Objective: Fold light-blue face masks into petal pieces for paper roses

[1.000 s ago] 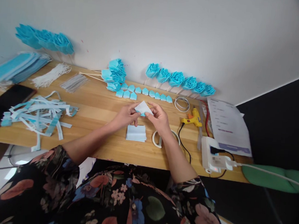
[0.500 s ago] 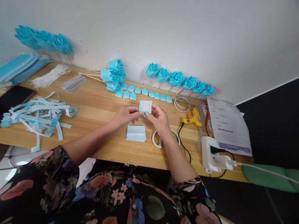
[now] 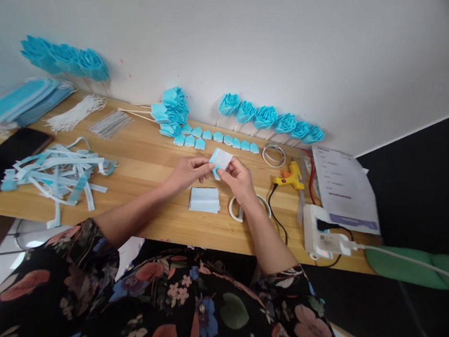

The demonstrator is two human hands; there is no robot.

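Between my two hands is a small piece of blue-and-white mask fabric (image 3: 222, 159), tilted, with a folded blue edge along its left side. My left hand (image 3: 189, 173) pinches its left edge between thumb and fingers. On its lower right, my right hand (image 3: 240, 179) grips it with the thumb pressed on the front. Just below lies a stack of pale fabric squares (image 3: 204, 200). Beyond my hands, several small folded blue petals (image 3: 218, 137) lie in two rows. A white ring-shaped roll (image 3: 236, 211) is partly hidden under my right wrist.
Blue fabric roses (image 3: 265, 117) lean on the wall, with more piled at the petals (image 3: 189, 141). A yellow glue gun (image 3: 292, 176), power strip (image 3: 315, 231) and paper sheet (image 3: 344, 194) are on the right. Cut strips (image 3: 67, 168), a phone (image 3: 9, 160) and masks (image 3: 26, 101) lie left.
The fabric piece has turned clockwise in my fingers, from upright to tilted. Both hands stay in nearly the same place.
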